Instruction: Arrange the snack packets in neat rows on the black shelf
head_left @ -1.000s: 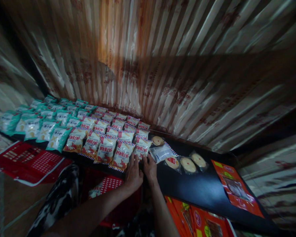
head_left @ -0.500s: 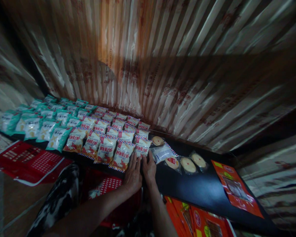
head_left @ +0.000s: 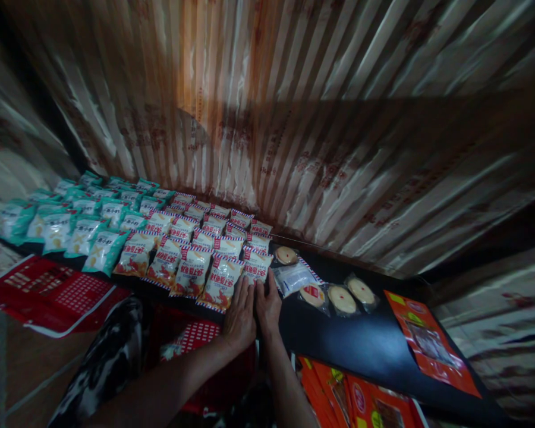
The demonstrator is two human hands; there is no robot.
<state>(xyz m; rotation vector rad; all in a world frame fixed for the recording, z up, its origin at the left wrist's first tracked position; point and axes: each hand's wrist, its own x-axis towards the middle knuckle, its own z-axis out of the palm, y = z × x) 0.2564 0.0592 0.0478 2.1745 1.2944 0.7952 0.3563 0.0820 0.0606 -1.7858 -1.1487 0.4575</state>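
Rows of white snack bags with red lettering and striped edges (head_left: 223, 279) stand on a black shelf (head_left: 339, 339). My left hand (head_left: 239, 318) lies at the lower right edge of the front bag, fingers stretched forward. Close beside it, my right hand (head_left: 268, 303) touches the bottom of the rightmost bag (head_left: 256, 264) with its fingertips, the fingers slightly apart. Neither hand is wrapped round a bag. To the right of my hands, a whitish bag (head_left: 294, 278) lies flat among round, pale packaged discs (head_left: 342, 299).
Teal and white bags (head_left: 104, 249) fill the shelf's left end. An orange packet (head_left: 432, 343) lies at its right. Below are a red basket (head_left: 53, 291), another red basket (head_left: 200, 336) and more orange packets (head_left: 361, 398). A pleated sheet (head_left: 267, 119) hangs behind.
The rightmost bag and my right fingertips have shifted very slightly to the left. My left hand has hardly moved.
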